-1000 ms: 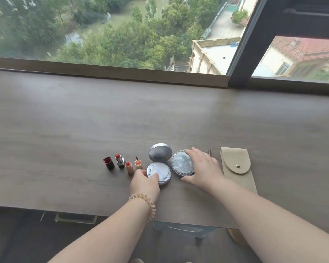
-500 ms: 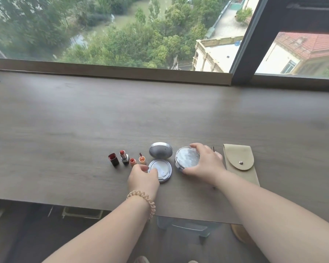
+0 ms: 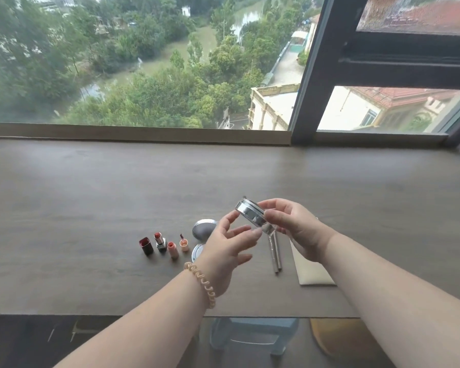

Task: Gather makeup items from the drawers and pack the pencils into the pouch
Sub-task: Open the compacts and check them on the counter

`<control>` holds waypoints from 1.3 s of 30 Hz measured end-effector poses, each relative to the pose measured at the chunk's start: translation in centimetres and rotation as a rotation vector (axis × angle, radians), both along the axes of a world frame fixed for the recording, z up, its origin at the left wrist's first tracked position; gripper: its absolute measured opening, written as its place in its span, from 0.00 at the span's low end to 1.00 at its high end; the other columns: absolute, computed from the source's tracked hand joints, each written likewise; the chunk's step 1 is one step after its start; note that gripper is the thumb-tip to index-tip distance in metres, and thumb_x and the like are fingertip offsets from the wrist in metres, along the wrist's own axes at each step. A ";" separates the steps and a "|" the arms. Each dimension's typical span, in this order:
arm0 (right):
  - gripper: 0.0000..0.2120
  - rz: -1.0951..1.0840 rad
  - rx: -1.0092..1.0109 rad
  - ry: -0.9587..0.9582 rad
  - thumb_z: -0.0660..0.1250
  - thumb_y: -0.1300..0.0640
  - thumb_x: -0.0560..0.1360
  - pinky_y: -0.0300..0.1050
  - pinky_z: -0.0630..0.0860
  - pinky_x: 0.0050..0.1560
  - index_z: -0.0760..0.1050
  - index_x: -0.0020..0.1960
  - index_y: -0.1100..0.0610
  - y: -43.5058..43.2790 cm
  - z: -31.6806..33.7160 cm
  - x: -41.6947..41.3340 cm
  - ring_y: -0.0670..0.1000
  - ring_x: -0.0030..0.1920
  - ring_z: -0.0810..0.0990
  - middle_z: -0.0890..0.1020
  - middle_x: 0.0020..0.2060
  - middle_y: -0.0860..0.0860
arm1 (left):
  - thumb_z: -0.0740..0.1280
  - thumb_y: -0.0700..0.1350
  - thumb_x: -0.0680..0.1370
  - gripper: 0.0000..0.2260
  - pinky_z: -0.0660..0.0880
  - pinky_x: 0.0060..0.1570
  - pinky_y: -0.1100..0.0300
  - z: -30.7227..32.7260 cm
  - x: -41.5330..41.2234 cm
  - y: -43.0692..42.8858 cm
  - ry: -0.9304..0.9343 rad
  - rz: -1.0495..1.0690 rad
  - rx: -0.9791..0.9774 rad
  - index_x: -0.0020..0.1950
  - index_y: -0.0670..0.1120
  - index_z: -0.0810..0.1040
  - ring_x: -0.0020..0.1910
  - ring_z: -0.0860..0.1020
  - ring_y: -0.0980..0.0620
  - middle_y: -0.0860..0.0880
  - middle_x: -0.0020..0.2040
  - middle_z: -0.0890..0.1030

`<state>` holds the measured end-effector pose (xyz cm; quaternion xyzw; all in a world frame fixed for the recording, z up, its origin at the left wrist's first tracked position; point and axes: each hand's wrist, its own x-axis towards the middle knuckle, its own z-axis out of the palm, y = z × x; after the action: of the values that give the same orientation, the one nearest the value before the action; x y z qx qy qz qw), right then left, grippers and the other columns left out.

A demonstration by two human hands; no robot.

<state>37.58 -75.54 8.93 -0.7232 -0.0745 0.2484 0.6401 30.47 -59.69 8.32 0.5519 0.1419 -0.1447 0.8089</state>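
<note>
My right hand [image 3: 295, 229] grips a round silver compact [image 3: 250, 215], lifted and tilted above the wooden desk [image 3: 91, 208]. My left hand [image 3: 227, 248] reaches up to it, fingertips touching its left rim, fingers relaxed. Two slim silver pencils [image 3: 274, 252] lie side by side on the desk below the compact. The beige pouch [image 3: 310, 272] lies right of them, mostly hidden by my right forearm. Another silver compact [image 3: 203, 229] and a white one [image 3: 197, 252] sit partly behind my left hand.
Several small lipsticks [image 3: 160, 243] stand in a row left of the compacts. The window sill [image 3: 144, 134] runs along the desk's far edge. Below the near edge, a pale plastic stool [image 3: 252, 335] and a yellow mat [image 3: 337, 338] show on the floor.
My right hand lifted the silver compact off the desk and tilted it. My left hand left the white compact and rose to touch the lifted one. The pencils are now uncovered.
</note>
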 end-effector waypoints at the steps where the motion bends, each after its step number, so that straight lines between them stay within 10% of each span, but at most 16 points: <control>1: 0.40 0.001 0.014 -0.012 0.79 0.34 0.51 0.46 0.69 0.54 0.78 0.56 0.56 0.0 0.3 -0.1 0.51 0.48 0.79 0.82 0.47 0.55 | 0.76 0.52 0.58 0.36 0.75 0.53 0.53 0.3 -0.1 -0.2 -0.020 -0.020 -0.031 0.64 0.57 0.69 0.53 0.81 0.50 0.48 0.59 0.79; 21: 0.21 0.013 -0.064 -0.132 0.76 0.46 0.61 0.52 0.75 0.63 0.80 0.53 0.49 0.2 1.1 -1.2 0.48 0.57 0.81 0.83 0.54 0.50 | 0.72 0.54 0.61 0.18 0.71 0.51 0.53 0.7 -0.5 -0.5 -0.084 0.004 -0.060 0.50 0.53 0.81 0.48 0.82 0.52 0.49 0.49 0.84; 39: 0.29 -0.082 -0.054 -0.198 0.74 0.41 0.57 0.45 0.78 0.55 0.81 0.53 0.58 0.5 -0.5 -0.1 0.50 0.50 0.83 0.85 0.47 0.53 | 0.70 0.48 0.66 0.16 0.70 0.50 0.53 -0.6 -0.3 0.9 0.008 -0.122 -0.142 0.54 0.51 0.78 0.48 0.81 0.49 0.48 0.50 0.83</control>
<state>37.52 -75.04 8.47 -0.7635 -0.1010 0.1513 0.6197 30.18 -58.75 7.77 0.5003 0.1005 -0.2056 0.8351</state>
